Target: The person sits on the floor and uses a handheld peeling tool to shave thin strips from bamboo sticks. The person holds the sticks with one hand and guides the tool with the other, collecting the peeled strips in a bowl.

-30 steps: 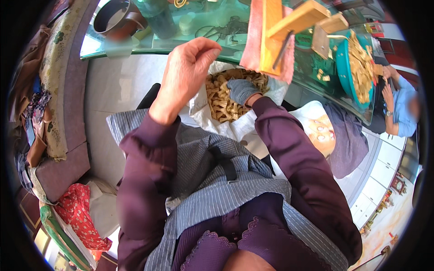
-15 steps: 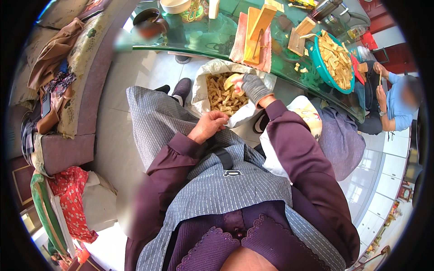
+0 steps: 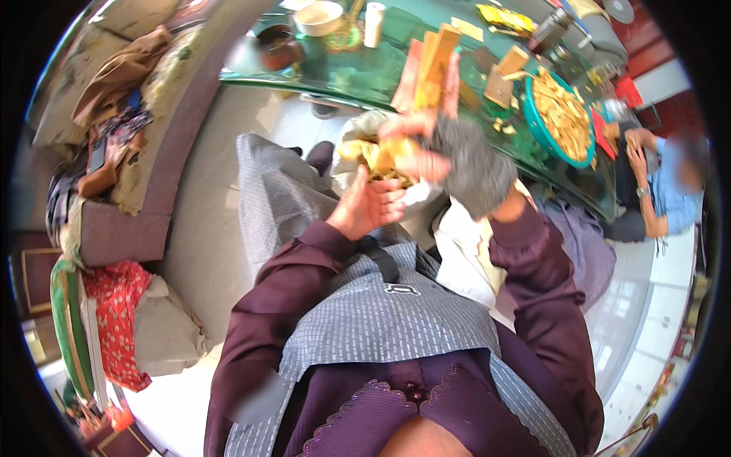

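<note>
My right hand [image 3: 474,166], in a grey fingerless glove, is raised above the near table edge and smeared by motion. Its bare fingers close around a yellowish piece [image 3: 390,152], too blurred to name. Lower and to the left is my left hand [image 3: 364,206], palm turned up, fingers stretched out, nothing visible in it. Both hands are over a white sack [image 3: 358,124] on the floor between my knees; they hide most of its yellow-brown contents. Beyond them, a wooden upright stand [image 3: 431,80] rests on a pink cloth [image 3: 406,79].
The green glass table [image 3: 365,82] carries a teal basin [image 3: 531,114] heaped with yellowish pieces, a wooden block [image 3: 500,85], a dark pot [image 3: 279,47] and a white bowl [image 3: 318,17]. Another person [image 3: 668,194] in blue sits at the right. A sofa [image 3: 126,234] stands left.
My right hand has risen from the sack, moving right and nearer to me with the yellowish piece. My left hand has moved up slightly and its fingers have unfolded. The view has shifted slightly.
</note>
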`<state>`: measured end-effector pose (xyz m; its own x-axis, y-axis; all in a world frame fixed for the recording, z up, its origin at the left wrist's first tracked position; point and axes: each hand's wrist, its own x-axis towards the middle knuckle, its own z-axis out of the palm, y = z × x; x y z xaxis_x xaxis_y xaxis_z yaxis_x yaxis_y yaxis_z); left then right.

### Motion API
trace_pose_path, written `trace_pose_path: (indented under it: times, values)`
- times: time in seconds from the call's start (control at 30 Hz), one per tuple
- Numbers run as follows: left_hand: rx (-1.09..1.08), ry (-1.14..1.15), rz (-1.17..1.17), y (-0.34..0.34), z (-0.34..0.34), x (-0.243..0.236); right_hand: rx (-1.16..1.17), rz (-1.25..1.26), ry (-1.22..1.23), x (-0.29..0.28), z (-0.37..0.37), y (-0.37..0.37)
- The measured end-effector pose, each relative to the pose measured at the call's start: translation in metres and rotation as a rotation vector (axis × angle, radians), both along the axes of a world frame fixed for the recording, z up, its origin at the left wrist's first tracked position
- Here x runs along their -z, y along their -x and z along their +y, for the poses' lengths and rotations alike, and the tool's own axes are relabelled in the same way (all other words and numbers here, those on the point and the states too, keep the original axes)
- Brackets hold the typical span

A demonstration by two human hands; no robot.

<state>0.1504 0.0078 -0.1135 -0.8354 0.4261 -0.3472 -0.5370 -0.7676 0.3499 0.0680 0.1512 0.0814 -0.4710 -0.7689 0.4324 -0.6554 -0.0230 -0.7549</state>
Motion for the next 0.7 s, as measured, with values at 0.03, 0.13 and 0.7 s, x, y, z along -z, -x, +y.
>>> trace_pose_path:
  times: [0.03, 0.13, 0.7]
  values:
    - [-0.006, -0.034, 0.073, -0.001, 0.003, 0.005, -0.057, 0.087, 0.009, -0.003, -0.001, -0.013]
    - [-0.205, -0.139, 0.134, -0.013, 0.002, -0.034, -0.231, 0.041, -0.213, -0.034, 0.013, -0.040]
    - [-0.491, -0.340, 0.630, -0.060, -0.082, -0.107, 0.103, 0.537, -0.383, -0.120, 0.025, -0.034]
